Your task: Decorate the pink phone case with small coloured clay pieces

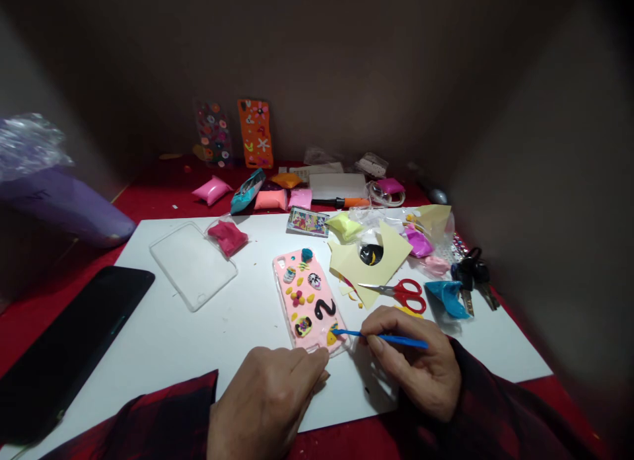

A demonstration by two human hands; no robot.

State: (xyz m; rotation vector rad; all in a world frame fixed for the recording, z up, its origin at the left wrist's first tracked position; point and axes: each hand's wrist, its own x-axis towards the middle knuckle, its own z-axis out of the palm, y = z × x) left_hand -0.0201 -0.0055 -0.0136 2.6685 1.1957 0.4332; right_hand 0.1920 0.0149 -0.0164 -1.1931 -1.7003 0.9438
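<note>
Phone case [310, 306] lies just beyond the left hand [272, 394]

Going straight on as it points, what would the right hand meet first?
Likely the pink phone case; the blue tool in the right hand overlaps its lower yellow piece, though contact is unclear.

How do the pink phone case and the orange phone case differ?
The pink phone case lies flat on a white sheet, while the orange phone case stands upright farther back. A blue tool in the right hand reaches the pink phone case; no hand is at the orange phone case. Both carry small, colourful decorations.
</note>
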